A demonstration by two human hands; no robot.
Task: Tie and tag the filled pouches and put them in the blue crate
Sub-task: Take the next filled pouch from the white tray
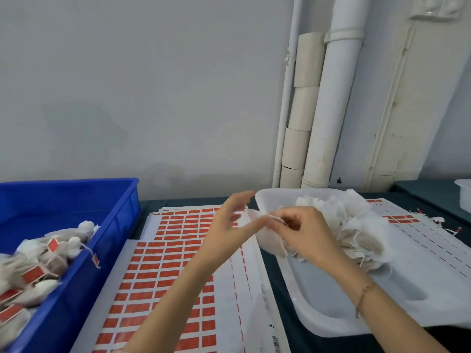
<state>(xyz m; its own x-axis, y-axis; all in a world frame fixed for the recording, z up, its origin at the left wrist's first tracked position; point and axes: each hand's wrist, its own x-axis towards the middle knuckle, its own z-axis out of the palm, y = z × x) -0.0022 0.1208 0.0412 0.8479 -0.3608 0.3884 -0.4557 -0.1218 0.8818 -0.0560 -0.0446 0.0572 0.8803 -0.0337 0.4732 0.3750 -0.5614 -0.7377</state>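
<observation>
Two bare hands meet over a smooth white plastic tray (344, 309): the right hand (303, 235) pinches a gauzy white pouch (267, 239) by its crumpled neck, while the left hand (226, 225) splays its fingers loosely beside it.

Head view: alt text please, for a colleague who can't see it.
The right hand pinches a white pouch at the tray edge, left hand spread beside it. More pouches are piled in the tray; tagged ones lie in the blue crate at left, red tag sheets between.
</observation>
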